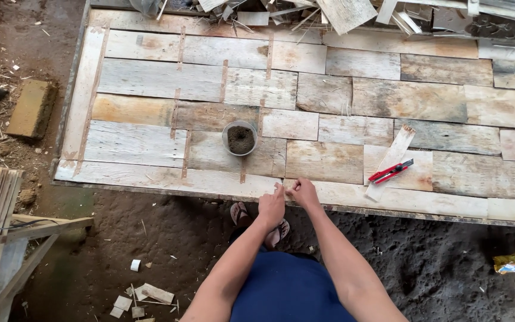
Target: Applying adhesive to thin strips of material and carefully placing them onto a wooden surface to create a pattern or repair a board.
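My left hand (271,207) and right hand (303,192) meet, fingertips pinched together, on the near edge of the patchwork wooden panel (353,197). A cup of dark powder (240,138) stands just beyond; a red utility knife (391,171) lies right.

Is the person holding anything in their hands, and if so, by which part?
It cannot be told: both the left hand and right hand press fingertips at the wooden panel's near edge; any small item is too tiny to see.

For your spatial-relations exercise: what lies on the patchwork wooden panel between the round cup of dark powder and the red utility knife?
In the head view, only bare pale boards lie between the round cup of dark powder and the red utility knife, which rests on a thin wood strip.
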